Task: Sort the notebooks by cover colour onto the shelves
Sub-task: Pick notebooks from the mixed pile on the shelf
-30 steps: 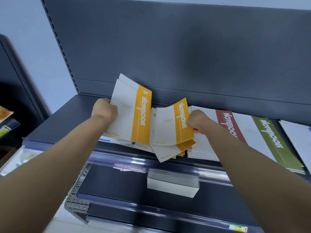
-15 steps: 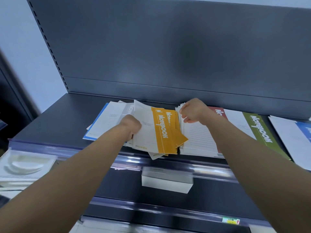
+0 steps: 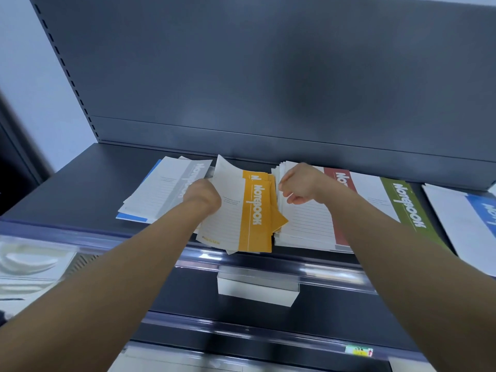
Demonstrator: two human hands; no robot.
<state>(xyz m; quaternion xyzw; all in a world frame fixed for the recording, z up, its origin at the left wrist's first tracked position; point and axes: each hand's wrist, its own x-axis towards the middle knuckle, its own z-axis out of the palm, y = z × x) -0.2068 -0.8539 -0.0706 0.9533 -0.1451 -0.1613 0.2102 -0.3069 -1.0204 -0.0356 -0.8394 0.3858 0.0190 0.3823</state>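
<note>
The left grip (image 3: 204, 196) clamps the orange notebooks (image 3: 255, 218) by their left edge, on the shelf (image 3: 94, 183) between grey pile (image 3: 166, 189) and red pile (image 3: 308, 224); the right grip (image 3: 300, 183) curls above the red pile, hold unclear; fanned and overhanging the front lip, the orange ones could slide off.

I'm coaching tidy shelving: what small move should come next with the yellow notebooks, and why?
Probably bring the right hand across to square the yellow notebooks: the left hand grips their left edge, yet they lie fanned, with corners poking toward the red pile and reaching the front edge of the shelf.
</note>
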